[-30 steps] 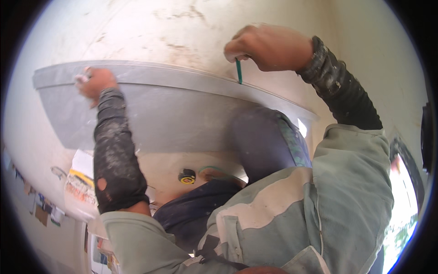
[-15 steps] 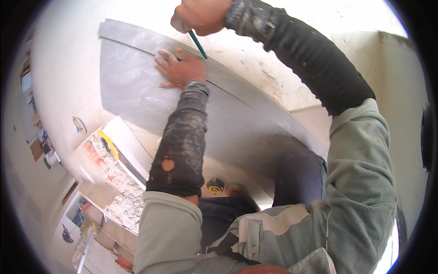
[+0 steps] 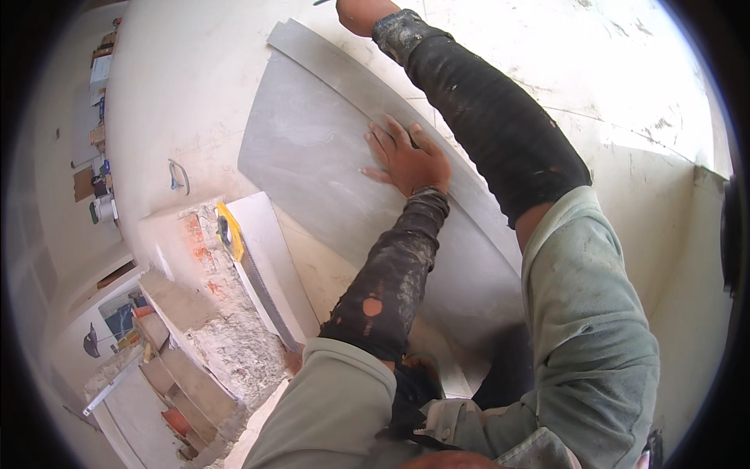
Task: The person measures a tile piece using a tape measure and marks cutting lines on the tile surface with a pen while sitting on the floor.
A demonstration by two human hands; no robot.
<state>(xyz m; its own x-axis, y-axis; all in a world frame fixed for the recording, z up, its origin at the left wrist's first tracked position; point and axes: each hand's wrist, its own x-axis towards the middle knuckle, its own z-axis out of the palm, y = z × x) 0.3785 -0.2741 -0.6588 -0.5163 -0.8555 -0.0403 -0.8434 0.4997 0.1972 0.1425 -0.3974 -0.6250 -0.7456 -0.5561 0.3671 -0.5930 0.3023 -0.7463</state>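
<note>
A large smooth grey panel (image 3: 305, 133) lies before me, and a long narrow grey strip (image 3: 332, 66) runs along its far right edge. My left hand (image 3: 410, 160) rests flat with fingers spread on the panel, its fingertips close to the strip. At the top of the view, beyond the strip, is my right hand (image 3: 366, 14), partly cut off by the picture's edge. Its fingers are closed around a slim green pencil-like stick (image 3: 321, 2), of which only a small dark end shows.
To the left, a yellow-handled handsaw (image 3: 231, 232) leans on a white board (image 3: 269, 250) beside a broken plaster-and-brick wall edge (image 3: 211, 289). A thin blue looped thing (image 3: 179, 177) lies on the pale floor. Assorted items (image 3: 100, 148) line the far left.
My right hand has moved up and away from the strip with the green stick. My left hand stays spread on the panel, nearer its right side. The view has shifted; the tape measure is out of sight.
</note>
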